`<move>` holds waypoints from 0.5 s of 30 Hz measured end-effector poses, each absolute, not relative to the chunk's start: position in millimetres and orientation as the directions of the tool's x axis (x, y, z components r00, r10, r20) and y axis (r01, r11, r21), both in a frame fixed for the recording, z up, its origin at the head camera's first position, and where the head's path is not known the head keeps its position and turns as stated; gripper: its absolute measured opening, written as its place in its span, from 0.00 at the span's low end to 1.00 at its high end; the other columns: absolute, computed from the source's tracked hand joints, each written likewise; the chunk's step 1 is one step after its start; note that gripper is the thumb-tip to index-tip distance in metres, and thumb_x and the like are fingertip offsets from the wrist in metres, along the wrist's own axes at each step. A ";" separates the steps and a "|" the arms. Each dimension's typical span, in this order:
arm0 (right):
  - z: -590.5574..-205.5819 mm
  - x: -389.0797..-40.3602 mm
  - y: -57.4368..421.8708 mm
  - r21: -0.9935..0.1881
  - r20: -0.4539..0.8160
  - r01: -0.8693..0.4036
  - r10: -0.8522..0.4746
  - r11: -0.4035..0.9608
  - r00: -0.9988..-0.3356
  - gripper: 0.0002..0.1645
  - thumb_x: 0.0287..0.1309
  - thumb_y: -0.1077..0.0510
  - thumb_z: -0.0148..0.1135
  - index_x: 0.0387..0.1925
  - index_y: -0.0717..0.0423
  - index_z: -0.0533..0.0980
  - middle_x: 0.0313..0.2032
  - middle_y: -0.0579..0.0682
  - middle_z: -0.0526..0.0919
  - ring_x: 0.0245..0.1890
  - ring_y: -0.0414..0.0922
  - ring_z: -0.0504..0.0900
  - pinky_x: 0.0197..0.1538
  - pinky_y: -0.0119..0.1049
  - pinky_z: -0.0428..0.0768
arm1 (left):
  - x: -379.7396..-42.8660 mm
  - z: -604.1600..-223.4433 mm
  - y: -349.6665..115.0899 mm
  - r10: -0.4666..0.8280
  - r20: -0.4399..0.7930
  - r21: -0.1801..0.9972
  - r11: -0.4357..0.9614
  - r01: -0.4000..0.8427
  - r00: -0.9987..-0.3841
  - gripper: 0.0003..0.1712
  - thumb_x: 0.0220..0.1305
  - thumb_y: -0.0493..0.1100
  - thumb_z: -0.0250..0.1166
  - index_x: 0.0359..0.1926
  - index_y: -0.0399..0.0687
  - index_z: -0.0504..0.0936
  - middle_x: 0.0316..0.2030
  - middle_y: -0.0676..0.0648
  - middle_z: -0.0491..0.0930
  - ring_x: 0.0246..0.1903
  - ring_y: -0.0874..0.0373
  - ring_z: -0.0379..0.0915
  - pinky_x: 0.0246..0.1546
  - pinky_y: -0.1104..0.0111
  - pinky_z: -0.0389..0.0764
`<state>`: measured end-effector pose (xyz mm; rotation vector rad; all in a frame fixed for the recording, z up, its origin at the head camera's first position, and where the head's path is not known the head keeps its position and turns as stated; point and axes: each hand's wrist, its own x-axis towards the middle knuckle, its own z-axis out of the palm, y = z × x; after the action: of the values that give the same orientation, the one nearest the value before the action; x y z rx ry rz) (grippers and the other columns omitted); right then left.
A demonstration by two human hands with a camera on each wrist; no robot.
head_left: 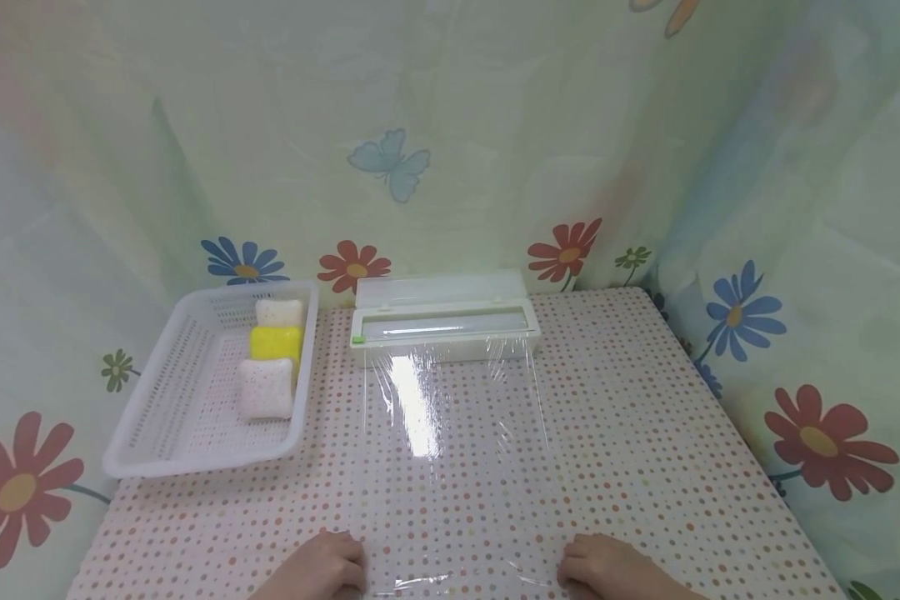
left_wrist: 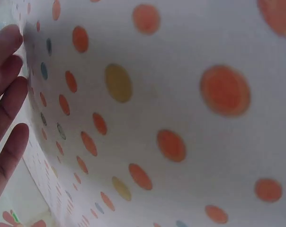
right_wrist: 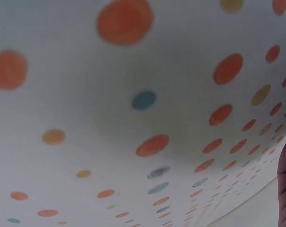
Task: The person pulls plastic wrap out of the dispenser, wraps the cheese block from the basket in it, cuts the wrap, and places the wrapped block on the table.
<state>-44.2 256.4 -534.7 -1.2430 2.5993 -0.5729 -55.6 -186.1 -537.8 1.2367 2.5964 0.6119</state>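
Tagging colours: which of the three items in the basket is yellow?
The middle item in the white basket; the front item and back item are whitish.

On my head feed the light is soft and rather muted, yet a hard white glare streaks the clear film (head_left: 457, 467) just below centre, toward 7 o'clock, with smaller glints at 6 o'clock. My wrist feeds look greyer: on the right one, a broad shadow spreads over the counter (head_left: 645, 417) from centre toward 4 o'clock. There the largest dots (right_wrist: 125, 21) blur, and lens distortion seems to bend the surface.
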 end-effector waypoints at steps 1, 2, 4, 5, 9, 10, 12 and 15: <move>-534.4 -43.7 256.2 -0.428 -0.022 -0.698 -0.779 0.574 -0.627 0.06 0.57 0.57 0.71 0.34 0.41 0.83 0.29 0.28 0.79 0.31 0.22 0.73 0.33 0.23 0.78 | -55.6 -536.8 -186.3 0.774 -0.012 0.451 0.569 0.688 -0.632 0.04 0.55 0.46 0.73 0.26 0.63 0.88 0.27 0.69 0.79 0.32 0.78 0.69 0.37 0.74 0.80; -533.7 -43.4 255.9 -0.435 -0.040 -0.686 -0.774 0.583 -0.632 0.05 0.57 0.57 0.71 0.34 0.42 0.83 0.29 0.28 0.79 0.31 0.23 0.74 0.33 0.24 0.79 | -55.6 -536.0 -186.7 0.775 -0.014 0.451 0.569 0.688 -0.632 0.03 0.56 0.49 0.73 0.26 0.63 0.88 0.27 0.70 0.79 0.32 0.78 0.70 0.38 0.73 0.81; -531.0 -43.1 254.9 -0.469 -0.106 -0.631 -0.749 0.618 -0.654 0.01 0.61 0.52 0.69 0.35 0.41 0.83 0.30 0.28 0.79 0.32 0.24 0.75 0.35 0.27 0.81 | -55.6 -534.9 -187.4 0.774 -0.005 0.451 0.567 0.690 -0.633 0.06 0.58 0.52 0.72 0.26 0.63 0.88 0.26 0.70 0.78 0.31 0.79 0.68 0.37 0.75 0.80; -529.4 -43.0 254.2 -0.501 -0.159 -0.577 -0.724 0.645 -0.671 0.02 0.62 0.50 0.68 0.34 0.41 0.83 0.30 0.28 0.79 0.32 0.24 0.75 0.35 0.28 0.81 | -55.6 -534.8 -187.6 0.775 0.004 0.447 0.564 0.694 -0.632 0.08 0.60 0.53 0.71 0.25 0.62 0.88 0.25 0.70 0.77 0.31 0.79 0.67 0.36 0.77 0.78; -524.1 -44.3 249.7 -0.646 -0.375 -0.244 -0.579 0.723 -0.724 0.06 0.65 0.48 0.64 0.31 0.40 0.83 0.27 0.30 0.79 0.28 0.28 0.76 0.32 0.30 0.79 | -54.0 -535.1 -186.6 0.739 -0.008 0.481 0.594 0.645 -0.674 0.16 0.64 0.52 0.69 0.19 0.58 0.86 0.18 0.69 0.68 0.25 0.79 0.60 0.29 0.83 0.66; -523.3 -44.7 248.4 -0.664 -0.406 -0.178 -0.550 0.726 -0.730 0.07 0.65 0.49 0.64 0.30 0.40 0.83 0.26 0.31 0.79 0.26 0.29 0.76 0.32 0.29 0.78 | -53.7 -535.1 -185.6 0.720 -0.031 0.498 0.613 0.613 -0.693 0.19 0.65 0.51 0.68 0.16 0.58 0.85 0.17 0.69 0.66 0.23 0.78 0.59 0.29 0.83 0.65; -523.2 -45.9 245.8 -0.678 -0.432 -0.119 -0.523 0.726 -0.735 0.09 0.65 0.51 0.64 0.28 0.41 0.82 0.23 0.33 0.79 0.24 0.31 0.76 0.30 0.29 0.78 | -53.4 -535.2 -183.0 0.679 -0.081 0.526 0.651 0.547 -0.729 0.22 0.65 0.50 0.67 0.13 0.58 0.82 0.16 0.68 0.64 0.21 0.76 0.58 0.27 0.82 0.65; -524.4 -45.7 242.0 -0.656 -0.437 -0.121 -0.505 0.745 -0.744 0.10 0.64 0.51 0.65 0.25 0.41 0.80 0.21 0.34 0.77 0.22 0.31 0.74 0.28 0.28 0.76 | -53.3 -536.4 -178.9 0.635 -0.140 0.552 0.687 0.473 -0.760 0.20 0.61 0.49 0.69 0.12 0.59 0.81 0.15 0.67 0.66 0.20 0.75 0.60 0.26 0.80 0.67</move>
<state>-45.7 242.0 -524.4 -0.4690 2.3267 -0.8175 -53.3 -178.9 -536.4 0.8744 2.5801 0.7139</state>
